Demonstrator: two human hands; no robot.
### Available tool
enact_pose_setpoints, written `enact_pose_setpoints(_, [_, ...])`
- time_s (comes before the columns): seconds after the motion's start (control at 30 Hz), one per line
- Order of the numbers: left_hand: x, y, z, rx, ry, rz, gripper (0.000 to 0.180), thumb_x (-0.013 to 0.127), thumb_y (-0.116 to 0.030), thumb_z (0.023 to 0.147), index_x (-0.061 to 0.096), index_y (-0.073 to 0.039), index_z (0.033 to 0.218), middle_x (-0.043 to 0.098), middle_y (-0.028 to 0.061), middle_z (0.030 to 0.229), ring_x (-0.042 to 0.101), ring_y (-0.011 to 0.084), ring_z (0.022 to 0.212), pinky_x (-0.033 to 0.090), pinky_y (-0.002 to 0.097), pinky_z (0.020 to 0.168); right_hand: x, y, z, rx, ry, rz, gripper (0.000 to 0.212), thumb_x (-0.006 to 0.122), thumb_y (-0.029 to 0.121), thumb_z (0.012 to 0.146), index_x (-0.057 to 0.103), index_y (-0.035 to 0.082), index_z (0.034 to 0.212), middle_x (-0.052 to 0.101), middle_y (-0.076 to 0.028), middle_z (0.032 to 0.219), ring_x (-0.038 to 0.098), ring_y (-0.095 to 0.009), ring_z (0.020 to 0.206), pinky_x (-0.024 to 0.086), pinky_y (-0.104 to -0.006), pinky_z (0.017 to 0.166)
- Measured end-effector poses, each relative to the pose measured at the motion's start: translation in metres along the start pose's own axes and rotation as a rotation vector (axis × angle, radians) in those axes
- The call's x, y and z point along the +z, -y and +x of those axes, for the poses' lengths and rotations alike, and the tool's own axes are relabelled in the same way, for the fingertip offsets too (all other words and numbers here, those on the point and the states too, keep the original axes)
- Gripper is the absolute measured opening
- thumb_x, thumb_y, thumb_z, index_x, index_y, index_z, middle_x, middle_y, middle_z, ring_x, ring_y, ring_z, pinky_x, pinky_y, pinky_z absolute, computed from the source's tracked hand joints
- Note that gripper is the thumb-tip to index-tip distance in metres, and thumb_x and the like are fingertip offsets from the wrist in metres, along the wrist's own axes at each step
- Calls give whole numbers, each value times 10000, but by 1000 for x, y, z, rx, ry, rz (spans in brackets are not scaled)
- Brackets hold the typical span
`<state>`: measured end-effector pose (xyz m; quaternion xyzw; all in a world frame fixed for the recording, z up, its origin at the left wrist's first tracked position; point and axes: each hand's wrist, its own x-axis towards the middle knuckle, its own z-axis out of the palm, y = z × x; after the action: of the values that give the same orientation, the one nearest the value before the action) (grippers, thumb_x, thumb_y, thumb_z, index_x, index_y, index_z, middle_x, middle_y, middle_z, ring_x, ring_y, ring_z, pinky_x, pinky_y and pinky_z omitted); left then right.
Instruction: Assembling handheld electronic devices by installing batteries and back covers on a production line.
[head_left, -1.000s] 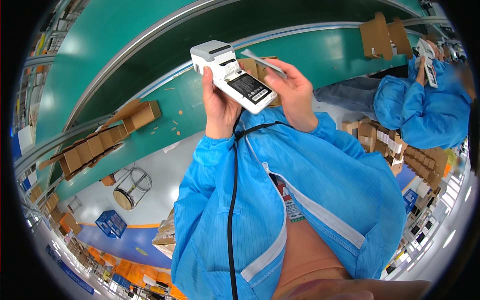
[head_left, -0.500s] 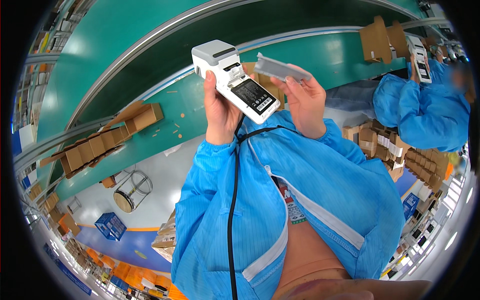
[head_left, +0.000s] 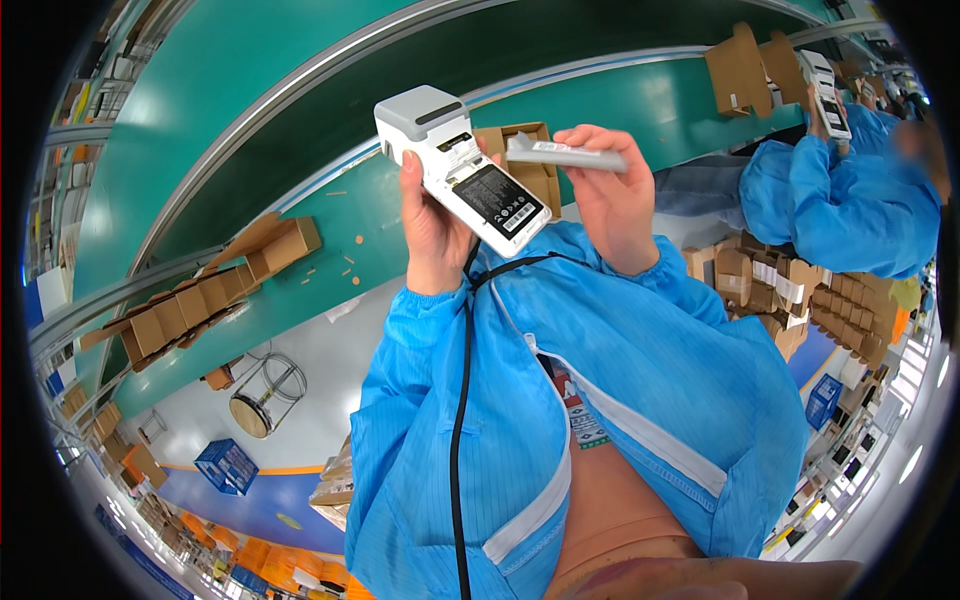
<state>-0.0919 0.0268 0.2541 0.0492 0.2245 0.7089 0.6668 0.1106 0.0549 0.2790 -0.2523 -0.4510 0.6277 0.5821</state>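
Note:
My left hand (head_left: 432, 235) is closed round a white and grey handheld payment terminal (head_left: 428, 122), tilted with its back face showing. Its back compartment lies uncovered, and a black battery (head_left: 495, 195) with a printed label sits inside. To the right of it, apart from the terminal, my right hand (head_left: 620, 205) pinches a grey back cover (head_left: 565, 155) between thumb and fingers. A pale label strip shows along the cover.
Behind my hands an open cardboard box (head_left: 540, 175) stands on the green bench (head_left: 400, 205). Cardboard dividers (head_left: 190, 305) lie at the left, with small brown scraps nearby. On the right, a co-worker in a blue smock (head_left: 830, 200) holds a similar terminal (head_left: 828, 95).
The cover in my right hand has turned to a flatter angle, showing its labelled side. My left hand and the terminal have shifted slightly left.

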Motion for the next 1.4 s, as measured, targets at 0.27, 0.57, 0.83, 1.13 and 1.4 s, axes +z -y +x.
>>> enact_pose_setpoints(0.27, [0,1,1,-37,9,-7,756,679,-499,1018,404,-47,1558,603,211,1393,634,384,1280,572,576,1077,-23,16,13,505,-324,563,319,560,116,1088,506,37,1392,625,-142,1260,628,-275,1220,544,-418,1024])
enact_pose_setpoints(0.57, [-4,1,5,-47,17,-30,744,668,-490,1026,393,-79,1582,594,220,1422,632,398,1279,568,581,1076,-19,28,18,636,-227,271,444,688,137,1022,509,6,1407,642,-175,1296,690,-267,1122,613,-348,851])
enact_pose_setpoints(0.83, [8,2,5,-35,2,-30,696,644,-498,1040,461,-18,1510,641,208,1344,665,364,1235,610,542,1026,-10,21,2,111,-55,-353,318,716,-85,924,686,-41,1237,713,-188,1227,705,-230,1088,592,-315,869])
enact_pose_setpoints(1.13, [13,3,6,-21,49,-28,707,608,-532,1050,463,-18,1513,644,217,1332,670,340,1222,622,493,1009,12,28,-3,-112,89,-463,385,606,-197,822,750,-20,1133,719,-182,1252,692,-309,1172,578,-391,957])
enact_pose_setpoints(1.4, [15,4,3,-51,79,-31,737,638,-552,1026,457,-49,1534,629,212,1368,655,344,1266,618,513,1019,14,31,-3,-464,367,-864,474,681,-115,662,786,70,1086,727,-157,1262,691,-367,1160,574,-430,952])
